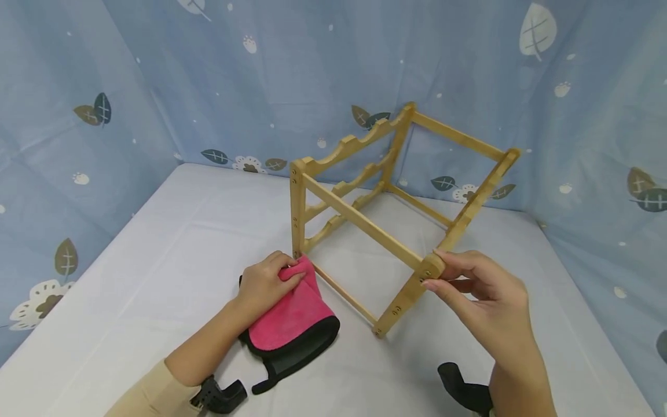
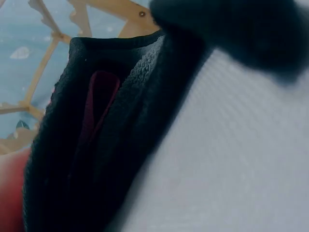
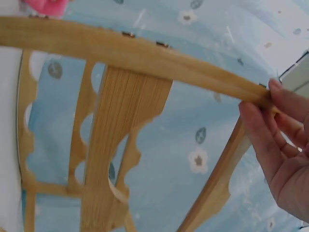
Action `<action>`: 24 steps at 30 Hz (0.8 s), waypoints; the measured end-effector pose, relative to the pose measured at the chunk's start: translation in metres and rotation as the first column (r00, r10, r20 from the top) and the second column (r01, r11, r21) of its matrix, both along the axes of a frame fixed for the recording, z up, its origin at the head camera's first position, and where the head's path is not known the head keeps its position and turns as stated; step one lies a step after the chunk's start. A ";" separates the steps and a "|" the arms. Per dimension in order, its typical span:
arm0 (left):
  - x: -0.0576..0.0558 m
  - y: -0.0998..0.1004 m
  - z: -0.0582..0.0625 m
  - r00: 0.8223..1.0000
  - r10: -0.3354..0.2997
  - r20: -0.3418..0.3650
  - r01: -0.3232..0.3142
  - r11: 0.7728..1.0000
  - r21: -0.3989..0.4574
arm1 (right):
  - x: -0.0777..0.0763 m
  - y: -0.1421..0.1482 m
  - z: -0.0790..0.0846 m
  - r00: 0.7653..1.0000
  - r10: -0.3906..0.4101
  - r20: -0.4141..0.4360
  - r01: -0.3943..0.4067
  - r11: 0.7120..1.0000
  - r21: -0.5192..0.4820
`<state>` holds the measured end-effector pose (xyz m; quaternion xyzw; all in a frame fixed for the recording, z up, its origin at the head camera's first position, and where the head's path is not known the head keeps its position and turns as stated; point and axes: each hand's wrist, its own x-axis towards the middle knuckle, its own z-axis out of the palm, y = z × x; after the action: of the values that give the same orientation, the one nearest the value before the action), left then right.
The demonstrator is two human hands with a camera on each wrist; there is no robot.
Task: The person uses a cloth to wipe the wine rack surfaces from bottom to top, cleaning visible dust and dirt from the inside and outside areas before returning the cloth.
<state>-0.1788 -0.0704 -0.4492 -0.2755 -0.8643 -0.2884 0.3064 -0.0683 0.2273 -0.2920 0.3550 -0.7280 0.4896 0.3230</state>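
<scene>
A wooden wine rack (image 1: 365, 229) with scalloped rails stands on the white table, its near right post slanting. At the upper end of that post, my right hand (image 1: 487, 284) pinches the wood between thumb and fingers; the right wrist view shows the same hold on the post (image 3: 193, 70). My left hand (image 1: 268, 284) grips a pink cleaning mitt (image 1: 292, 318) with black trim, against the lower part of the rack's near left post (image 1: 297, 202). The left wrist view looks into the mitt's dark opening (image 2: 116, 96), where a pinkish loop (image 2: 101, 89) shows; that hand's fingers are hidden there.
The white tablecloth (image 1: 156, 260) lies under the rack. Blue curtains (image 1: 312, 69) with leaf and flower prints hang behind it and on both sides. A black strap end (image 1: 263, 386) trails from the mitt onto the table.
</scene>
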 end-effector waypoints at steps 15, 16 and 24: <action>0.008 -0.034 0.012 0.940 0.118 0.322 -0.079 0.988 -0.130 | -0.029 -0.049 0.000 0.997 -0.019 -0.078 0.027 0.994 0.101; 0.009 -0.037 0.013 0.937 0.125 0.326 -0.085 0.987 -0.133 | -0.033 -0.046 0.001 0.996 0.029 -0.086 -0.020 0.994 0.104; 0.012 -0.049 0.014 0.916 0.151 0.371 -0.102 0.984 -0.147 | -0.075 0.046 0.017 0.967 0.253 -0.016 -0.253 0.955 -0.155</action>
<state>-0.1672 -0.1190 -0.4354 -0.1763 -0.9396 -0.2614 0.1329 -0.1438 0.2729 -0.2746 0.4179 -0.6368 0.5830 0.2830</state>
